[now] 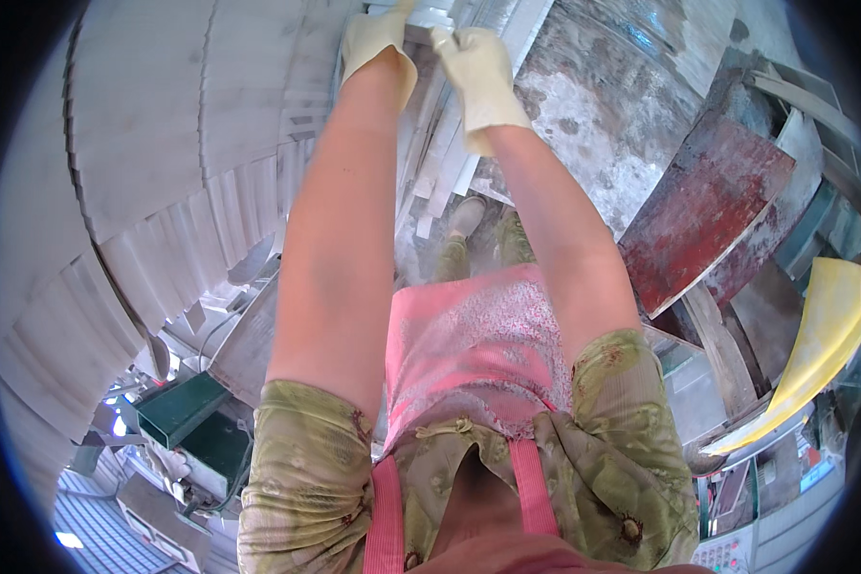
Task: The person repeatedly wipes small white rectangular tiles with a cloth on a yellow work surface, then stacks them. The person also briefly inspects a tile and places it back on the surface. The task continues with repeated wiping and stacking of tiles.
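Both my hands wear cream rubber gloves and reach far forward to the upper edge of the head view. My left hand [373, 40] is beside a stack of long pale strips [430, 17]; its fingers are partly cut off by the edge, so their grip is hidden. To its right, my right hand [483, 75] has its fingers curled in at the end of the strips. What lies inside those fingers is too small to make out. A short grey edge [418, 34] shows between the two gloves. More long pale strips [434, 153] run below my hands toward my feet.
Tall corrugated grey sheets [143, 105] stand on the left. A stained grey surface [607, 115] lies to the right of my hands. Farther right are a worn red panel [713, 201], loose boards [717, 335] and a curved yellow piece [818, 335]. Dark green box-like equipment [187, 411] is at lower left.
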Demonstrator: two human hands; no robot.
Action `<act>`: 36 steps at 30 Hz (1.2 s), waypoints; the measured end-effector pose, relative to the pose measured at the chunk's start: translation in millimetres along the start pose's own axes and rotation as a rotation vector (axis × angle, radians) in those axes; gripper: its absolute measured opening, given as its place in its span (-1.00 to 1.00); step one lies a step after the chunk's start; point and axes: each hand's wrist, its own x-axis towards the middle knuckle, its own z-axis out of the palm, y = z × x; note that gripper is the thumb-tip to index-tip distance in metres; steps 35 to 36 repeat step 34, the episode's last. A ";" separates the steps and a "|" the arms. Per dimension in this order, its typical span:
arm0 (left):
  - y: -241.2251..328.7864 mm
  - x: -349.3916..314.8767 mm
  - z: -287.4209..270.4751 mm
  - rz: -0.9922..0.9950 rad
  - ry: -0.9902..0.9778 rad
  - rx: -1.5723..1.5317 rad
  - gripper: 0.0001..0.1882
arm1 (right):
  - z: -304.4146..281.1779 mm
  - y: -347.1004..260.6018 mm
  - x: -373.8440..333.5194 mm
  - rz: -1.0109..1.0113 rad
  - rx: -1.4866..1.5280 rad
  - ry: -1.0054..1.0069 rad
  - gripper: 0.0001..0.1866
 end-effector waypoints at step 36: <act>11.2 -27.9 -11.4 0.066 -0.131 0.009 -0.42 | 117.9 23.0 -5.0 0.013 0.502 0.293 0.00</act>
